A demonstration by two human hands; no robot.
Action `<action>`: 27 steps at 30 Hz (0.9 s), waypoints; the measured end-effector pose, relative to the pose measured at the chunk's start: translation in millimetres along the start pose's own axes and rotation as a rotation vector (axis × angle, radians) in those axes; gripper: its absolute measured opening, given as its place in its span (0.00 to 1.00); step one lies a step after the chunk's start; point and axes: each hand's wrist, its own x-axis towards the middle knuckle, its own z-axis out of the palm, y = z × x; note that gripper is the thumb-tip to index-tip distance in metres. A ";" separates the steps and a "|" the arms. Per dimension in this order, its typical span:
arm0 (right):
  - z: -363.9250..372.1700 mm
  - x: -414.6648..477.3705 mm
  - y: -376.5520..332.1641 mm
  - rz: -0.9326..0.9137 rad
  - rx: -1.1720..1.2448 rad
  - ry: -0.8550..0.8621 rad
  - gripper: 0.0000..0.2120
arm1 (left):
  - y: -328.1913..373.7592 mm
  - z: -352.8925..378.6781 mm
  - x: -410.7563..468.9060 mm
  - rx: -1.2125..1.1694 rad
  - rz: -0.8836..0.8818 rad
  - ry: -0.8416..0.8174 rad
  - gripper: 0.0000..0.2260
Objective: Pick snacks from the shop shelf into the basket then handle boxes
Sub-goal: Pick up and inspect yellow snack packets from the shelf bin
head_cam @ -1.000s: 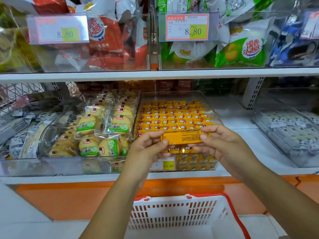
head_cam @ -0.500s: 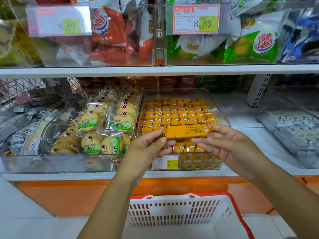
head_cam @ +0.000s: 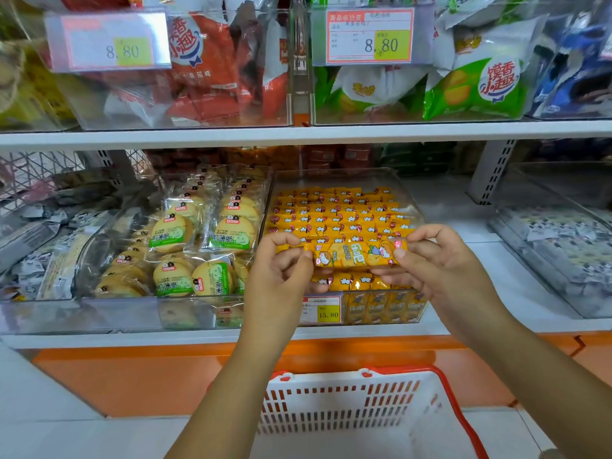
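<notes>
You are pinching the snack pack point(head_cam: 356, 255) endwise between left grip point(head_cam: 278, 276) and right grip point(head_cam: 443, 263), both clamped. It is likely handling light, slippery, crushable.

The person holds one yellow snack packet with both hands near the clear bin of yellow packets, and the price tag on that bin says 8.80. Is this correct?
Not quite: in the head view the price tag on that bin says 15.80; 8.80 is on an upper-shelf tag. The rest holds: left hand and right hand hold the yellow snack packet near the clear bin.
</notes>
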 end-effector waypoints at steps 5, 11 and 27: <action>-0.3 -1.5 0.8 0.005 -0.053 -0.035 0.04 | 0.6 -2.2 0.0 -0.009 -0.019 -0.014 0.07; -2.8 -1.1 0.3 0.042 -0.041 -0.102 0.18 | 3.1 -9.8 2.2 -0.072 -0.118 -0.087 0.09; -9.7 3.4 -2.0 0.145 0.156 -0.192 0.21 | -3.1 -19.4 7.5 -0.194 -0.175 -0.190 0.14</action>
